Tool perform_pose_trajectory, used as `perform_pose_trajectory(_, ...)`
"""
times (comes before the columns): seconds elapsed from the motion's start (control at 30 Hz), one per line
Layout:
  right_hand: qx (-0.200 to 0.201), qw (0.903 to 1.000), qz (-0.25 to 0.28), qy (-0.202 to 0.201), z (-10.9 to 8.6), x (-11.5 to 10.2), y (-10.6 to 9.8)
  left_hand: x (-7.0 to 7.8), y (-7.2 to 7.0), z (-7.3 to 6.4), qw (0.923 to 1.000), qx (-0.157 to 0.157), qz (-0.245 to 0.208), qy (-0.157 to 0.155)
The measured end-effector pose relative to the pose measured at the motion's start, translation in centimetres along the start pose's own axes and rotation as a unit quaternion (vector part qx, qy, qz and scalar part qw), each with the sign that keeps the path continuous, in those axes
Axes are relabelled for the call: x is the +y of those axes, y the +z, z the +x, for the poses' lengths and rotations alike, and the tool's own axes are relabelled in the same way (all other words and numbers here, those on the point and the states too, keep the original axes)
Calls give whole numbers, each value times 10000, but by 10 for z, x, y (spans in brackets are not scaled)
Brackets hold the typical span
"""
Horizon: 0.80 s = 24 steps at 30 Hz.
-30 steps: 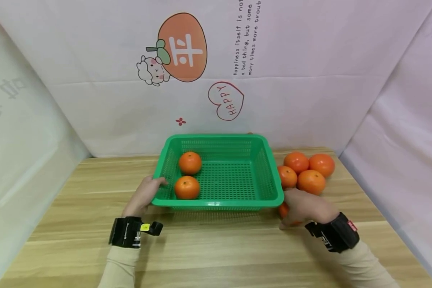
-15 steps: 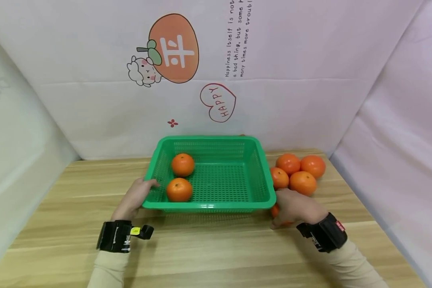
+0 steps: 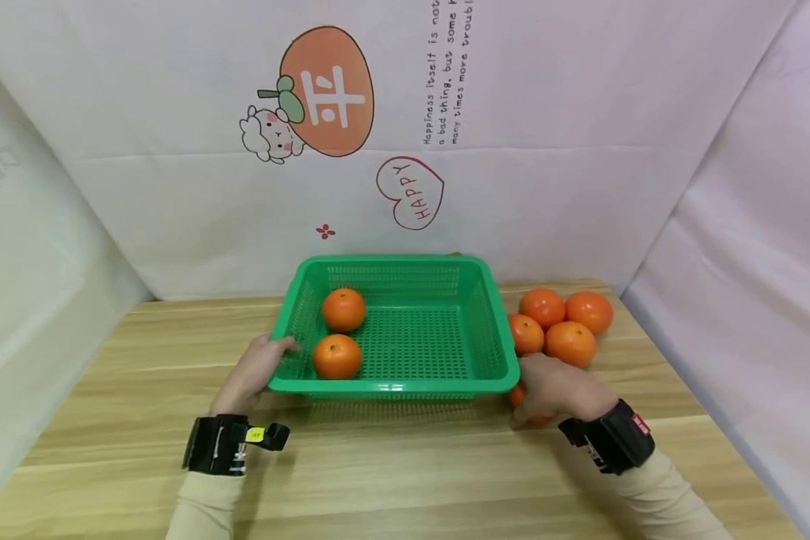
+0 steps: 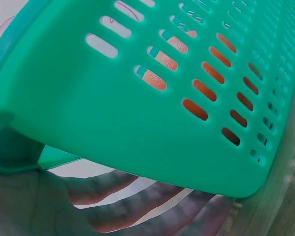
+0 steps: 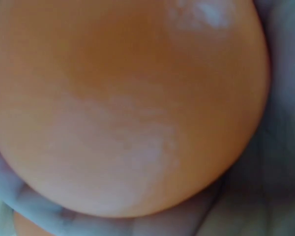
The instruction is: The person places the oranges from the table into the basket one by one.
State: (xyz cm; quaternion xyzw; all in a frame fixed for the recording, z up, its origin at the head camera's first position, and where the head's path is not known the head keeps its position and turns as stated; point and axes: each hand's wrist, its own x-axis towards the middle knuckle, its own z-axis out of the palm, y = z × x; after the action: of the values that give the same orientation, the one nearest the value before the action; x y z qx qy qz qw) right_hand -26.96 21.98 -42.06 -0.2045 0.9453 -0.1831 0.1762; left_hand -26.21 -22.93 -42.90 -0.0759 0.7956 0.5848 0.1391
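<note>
A green plastic basket (image 3: pixel 412 386) stands at the back middle of the wooden table, with two oranges (image 3: pixel 343 310) inside at its left. My left hand (image 3: pixel 253 371) grips the left rim near the front corner. Its thumb hooks over the rim, and in the left wrist view its fingers (image 4: pixel 137 204) lie under the basket's side. Right of the basket, my right hand (image 3: pixel 556 386) curls round an orange (image 5: pixel 128 108) close to the table. That orange nearly fills the right wrist view; in the head view the hand hides most of it.
Several more oranges (image 3: pixel 570 343) cluster behind the right hand, beside the basket's right wall. A white printed cloth (image 3: pixel 526 202) hangs behind the table (image 3: pixel 378 465), and white cloth rises at both sides.
The head view has shifted slightly, so everything sits a little further left than a second ago. Both hands keep their holds, and the basket and oranges stay in place.
</note>
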Motion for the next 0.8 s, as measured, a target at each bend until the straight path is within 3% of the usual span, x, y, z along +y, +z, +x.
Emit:
perform_pose_trajectory(0.5,1,10000,57,-58,0,-1,-2,1,1,3,10000,39,9,35)
perform_pose_trajectory(0.8,196,9997,-7,-164,1,2,3,0,1,3,10000,20,88,39)
